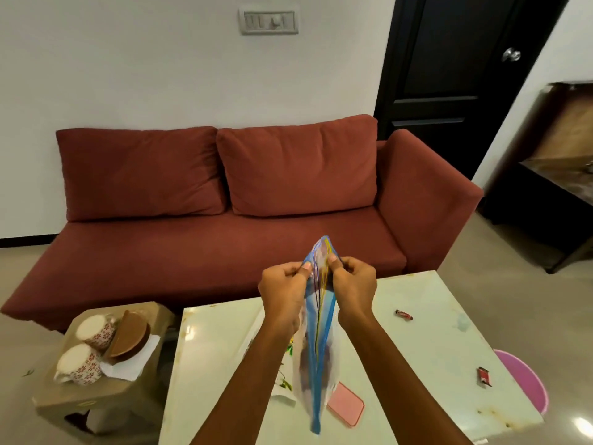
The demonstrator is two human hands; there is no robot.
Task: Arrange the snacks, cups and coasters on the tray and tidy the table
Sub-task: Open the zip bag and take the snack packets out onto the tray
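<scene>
Above the glass table [426,342], both hands pinch a zip-lock bag's mouth.
Left hand [282,290] and right hand [353,284] grip opposite lips of the zip-lock bag [317,342], held clear of the tabletop; its long axis hangs straight down between them, neither nearer.

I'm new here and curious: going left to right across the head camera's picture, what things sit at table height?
Two floral cups → brown plates → zip bag held in both hands → small red candy → red wrapper → pink stool.
</scene>
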